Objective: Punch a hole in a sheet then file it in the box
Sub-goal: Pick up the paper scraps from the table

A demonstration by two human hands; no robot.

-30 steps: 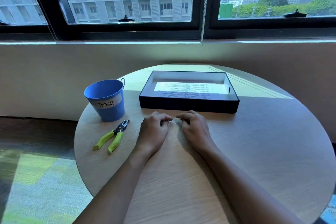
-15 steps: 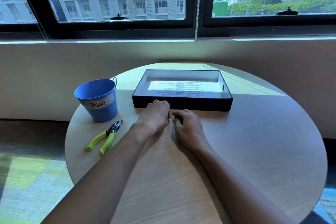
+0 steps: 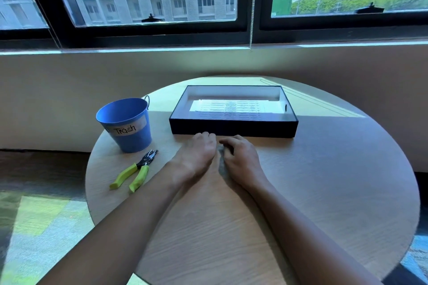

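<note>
Round wooden table (image 3: 324,192) by a window: left hand (image 3: 196,157) and right hand (image 3: 242,162) rest curled and empty before the shallow black box (image 3: 234,127) holding the printed white sheet (image 3: 231,109), so lift just one, then grab the green-handled punch (image 3: 142,164) at the left edge.

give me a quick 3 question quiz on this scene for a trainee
1. True or false: the left hand grips the hole punch.
2. Multiple choice: what lies inside the box? A) printed sheets B) the hole punch C) a pen
3. Fill in: the label on the blue bucket reads ____.

Key
1. False. The hole punch lies untouched on the table in front of the blue bucket. Both hands rest near the box's front wall, the right hand beside the left.
2. A
3. Trash
</note>
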